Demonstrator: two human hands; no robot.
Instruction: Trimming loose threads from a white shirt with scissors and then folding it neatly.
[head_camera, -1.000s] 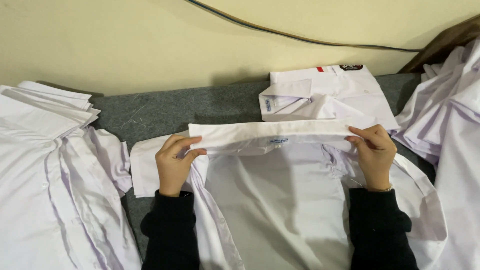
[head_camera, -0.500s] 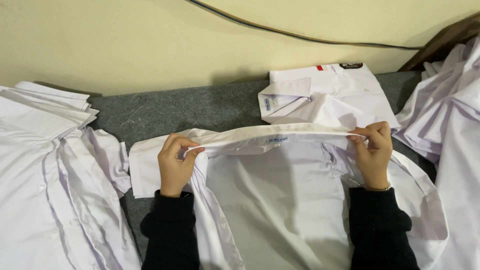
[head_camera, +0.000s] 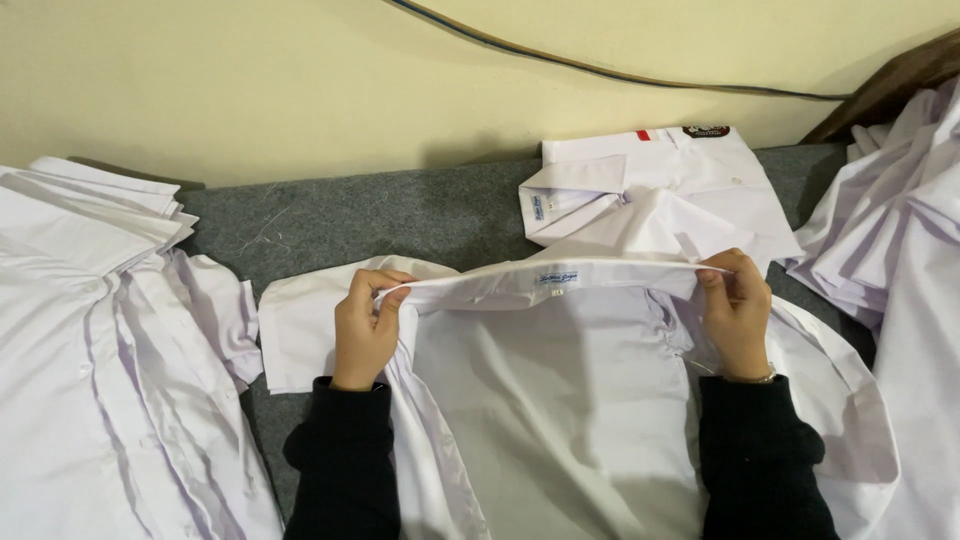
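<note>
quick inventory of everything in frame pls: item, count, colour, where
open shirt: 1, white, centre of the surface, collar stretched between both hands
collar: 1, white, raised edge of the open shirt
folded shirt: 1, white with a small red tab and a dark badge, behind the open shirt by the wall
shirt pile, left: 1 pile, white, count of shirts unclear
shirt pile, right: 1 pile, white, count unclear
work surface: 1, grey felt-like cover
wall: cream
cable: 1, dark, along the wall
left hand: 1, dark sleeve, grips the collar's left end
right hand: 1, dark sleeve, grips its right end
</note>
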